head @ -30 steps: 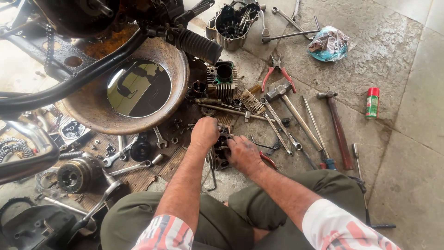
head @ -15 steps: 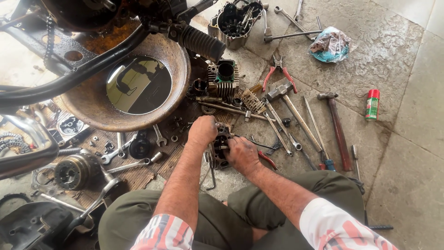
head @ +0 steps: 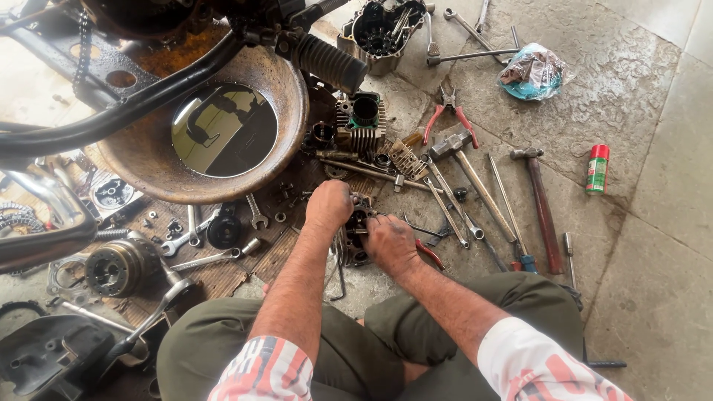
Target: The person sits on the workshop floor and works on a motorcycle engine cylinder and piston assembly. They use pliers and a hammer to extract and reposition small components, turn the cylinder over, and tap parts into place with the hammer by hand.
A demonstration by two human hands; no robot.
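Observation:
I sit on the floor with both hands on a dark, greasy engine part (head: pixel 356 232) in front of my knees. My left hand (head: pixel 329 204) grips its left upper side, fingers curled around it. On the right side my right hand (head: pixel 391 243) presses against the part, fingers closed. A finned engine cylinder (head: pixel 362 119) stands just beyond my hands. Red-handled pliers (head: pixel 429 254) lie partly under my right hand.
A rusty metal bowl with dark oil (head: pixel 141 160) sits at the left under a motorcycle frame (head: pixel 111 119). Hammers (head: pixel 540 202), wrenches (head: pixel 445 200), red pliers (head: pixel 448 115) and a red spray can (head: pixel 596 168) lie to the right. Small engine parts (head: pixel 115 266) crowd the left floor.
Both hands stay on the engine part; they have shifted only slightly. The view has tilted a little.

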